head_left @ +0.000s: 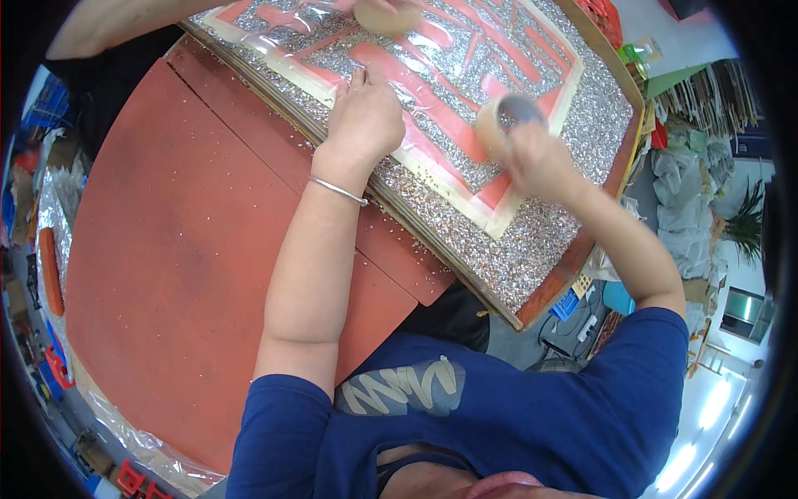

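Note:
My right hand (542, 163), blurred by motion, grips a wide roll of tape (490, 133) over the lower right part of a panel. Closed at the fingertips, my left hand (366, 112) rests at the panel's near edge, by glossy clear film (399, 79). What its fingers pinch, if anything, is hidden. Under the film are red shapes (453, 125) with a cream border strip (496, 223). Small glittering silver pieces (540, 249) surround them in a shallow wooden-edged tray (573, 262).
A co-worker's arm (125, 25) enters at the upper left. Another tape roll (386, 17) is at the top edge. The tray overlaps a reddish-brown table (191, 249) with scattered bits. Stacked cardboard (706, 96) and plastic bags (686, 179) stand at right.

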`<move>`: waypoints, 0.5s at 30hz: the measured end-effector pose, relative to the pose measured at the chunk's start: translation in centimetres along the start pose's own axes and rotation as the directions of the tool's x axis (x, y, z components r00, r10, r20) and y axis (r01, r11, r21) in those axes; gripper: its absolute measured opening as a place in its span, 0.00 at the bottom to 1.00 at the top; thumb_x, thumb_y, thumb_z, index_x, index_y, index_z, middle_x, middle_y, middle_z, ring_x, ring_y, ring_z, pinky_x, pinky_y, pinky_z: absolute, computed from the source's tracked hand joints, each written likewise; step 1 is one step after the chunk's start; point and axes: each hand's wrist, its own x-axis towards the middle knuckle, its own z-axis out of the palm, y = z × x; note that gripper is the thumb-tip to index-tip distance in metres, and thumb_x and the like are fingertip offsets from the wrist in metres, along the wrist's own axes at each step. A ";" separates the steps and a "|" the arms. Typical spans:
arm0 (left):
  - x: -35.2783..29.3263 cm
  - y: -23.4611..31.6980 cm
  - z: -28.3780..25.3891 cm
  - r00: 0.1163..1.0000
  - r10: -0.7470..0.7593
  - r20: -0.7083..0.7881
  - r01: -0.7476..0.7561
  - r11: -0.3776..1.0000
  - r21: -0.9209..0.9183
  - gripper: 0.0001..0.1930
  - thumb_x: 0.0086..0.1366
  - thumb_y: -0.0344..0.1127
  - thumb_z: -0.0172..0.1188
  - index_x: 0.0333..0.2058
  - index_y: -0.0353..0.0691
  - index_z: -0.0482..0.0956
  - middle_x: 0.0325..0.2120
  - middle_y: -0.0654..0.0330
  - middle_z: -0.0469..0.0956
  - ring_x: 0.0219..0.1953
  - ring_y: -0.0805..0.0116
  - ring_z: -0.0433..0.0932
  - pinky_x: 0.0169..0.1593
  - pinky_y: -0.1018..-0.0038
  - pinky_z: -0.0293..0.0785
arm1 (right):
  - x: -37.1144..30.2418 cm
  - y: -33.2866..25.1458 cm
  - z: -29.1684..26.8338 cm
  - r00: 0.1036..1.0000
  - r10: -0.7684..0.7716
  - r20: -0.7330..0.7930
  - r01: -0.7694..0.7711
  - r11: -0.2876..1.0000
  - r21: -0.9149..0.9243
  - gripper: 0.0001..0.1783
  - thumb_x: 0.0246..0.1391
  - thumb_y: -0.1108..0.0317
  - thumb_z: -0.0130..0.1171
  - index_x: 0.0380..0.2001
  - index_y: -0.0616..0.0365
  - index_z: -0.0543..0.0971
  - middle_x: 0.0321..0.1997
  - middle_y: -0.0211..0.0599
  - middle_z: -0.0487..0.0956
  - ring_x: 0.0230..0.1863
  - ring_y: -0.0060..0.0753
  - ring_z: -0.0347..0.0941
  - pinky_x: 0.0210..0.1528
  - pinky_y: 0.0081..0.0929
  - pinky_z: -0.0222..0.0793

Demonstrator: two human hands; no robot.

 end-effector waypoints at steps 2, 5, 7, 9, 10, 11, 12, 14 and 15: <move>-0.2 0.2 -0.1 0.996 0.020 -0.084 -0.018 1.000 0.021 0.32 0.57 0.27 0.46 0.58 0.16 0.49 0.58 0.34 0.58 0.63 0.48 0.58 0.65 0.63 0.50 | 3.4 3.4 -0.5 0.937 0.345 -0.057 -0.334 0.931 0.147 0.13 0.53 0.60 0.55 0.28 0.60 0.71 0.30 0.49 0.75 0.34 0.53 0.72 0.34 0.45 0.69; -0.5 0.5 -0.4 0.997 -0.018 -0.081 0.019 1.000 0.018 0.32 0.58 0.28 0.47 0.58 0.18 0.50 0.58 0.36 0.59 0.63 0.50 0.57 0.65 0.62 0.50 | 6.0 3.6 -2.7 0.852 0.510 -0.116 -0.503 0.860 0.085 0.15 0.57 0.60 0.47 0.32 0.63 0.74 0.29 0.47 0.78 0.33 0.52 0.75 0.31 0.45 0.70; -0.6 0.7 -0.4 0.996 -0.005 -0.088 0.012 0.997 0.070 0.32 0.58 0.29 0.48 0.58 0.18 0.50 0.58 0.36 0.59 0.63 0.51 0.57 0.66 0.61 0.50 | 4.6 0.9 -3.9 0.945 0.302 -0.127 -0.278 0.944 0.178 0.12 0.55 0.63 0.49 0.32 0.63 0.73 0.29 0.47 0.77 0.31 0.51 0.75 0.32 0.45 0.71; -0.6 0.7 -0.2 0.997 0.000 -0.078 0.009 0.994 0.111 0.32 0.59 0.29 0.48 0.59 0.19 0.50 0.58 0.37 0.59 0.64 0.52 0.57 0.66 0.61 0.49 | 1.4 -2.9 -4.1 0.997 0.067 0.035 -0.071 0.990 0.120 0.11 0.50 0.65 0.53 0.31 0.62 0.72 0.29 0.47 0.75 0.32 0.50 0.73 0.32 0.43 0.71; -0.6 0.7 -0.1 0.996 -0.018 -0.089 0.029 0.992 0.123 0.32 0.59 0.30 0.49 0.59 0.19 0.50 0.59 0.38 0.59 0.64 0.52 0.57 0.65 0.61 0.50 | 0.4 -3.7 -3.9 0.989 -0.070 0.128 0.047 0.984 0.174 0.11 0.47 0.64 0.57 0.28 0.60 0.72 0.31 0.47 0.73 0.35 0.50 0.72 0.33 0.41 0.70; -0.5 0.7 -0.1 0.993 -0.014 -0.121 0.028 0.993 0.111 0.32 0.59 0.31 0.50 0.59 0.19 0.50 0.59 0.38 0.60 0.64 0.53 0.57 0.65 0.60 0.50 | 0.3 -3.2 -3.6 0.997 -0.066 0.046 0.057 0.982 0.180 0.11 0.47 0.64 0.57 0.28 0.60 0.72 0.31 0.47 0.73 0.35 0.50 0.72 0.33 0.41 0.70; -0.6 0.9 0.1 0.995 -0.028 -0.093 0.041 0.990 0.138 0.32 0.59 0.31 0.50 0.59 0.19 0.50 0.59 0.38 0.60 0.64 0.53 0.57 0.65 0.60 0.50 | 0.0 -2.8 -3.1 0.998 0.015 0.065 -0.021 0.996 0.090 0.11 0.47 0.64 0.57 0.28 0.60 0.72 0.31 0.47 0.74 0.35 0.49 0.72 0.33 0.41 0.70; -1.1 1.5 -0.1 0.990 0.004 -0.141 0.013 0.993 0.114 0.32 0.59 0.34 0.51 0.58 0.19 0.53 0.58 0.37 0.59 0.64 0.52 0.57 0.65 0.62 0.50 | 1.6 0.8 -1.7 0.972 0.228 -0.065 -0.216 0.965 0.146 0.11 0.50 0.62 0.56 0.29 0.60 0.72 0.32 0.47 0.74 0.36 0.49 0.73 0.34 0.44 0.69; -1.6 2.0 -0.2 0.992 0.002 -0.128 0.012 0.993 0.114 0.32 0.59 0.34 0.51 0.58 0.19 0.53 0.58 0.37 0.59 0.64 0.52 0.57 0.65 0.62 0.50 | 3.3 3.5 -1.3 0.928 0.371 -0.025 -0.363 0.918 0.161 0.11 0.52 0.62 0.55 0.30 0.60 0.72 0.32 0.48 0.74 0.36 0.49 0.73 0.35 0.45 0.69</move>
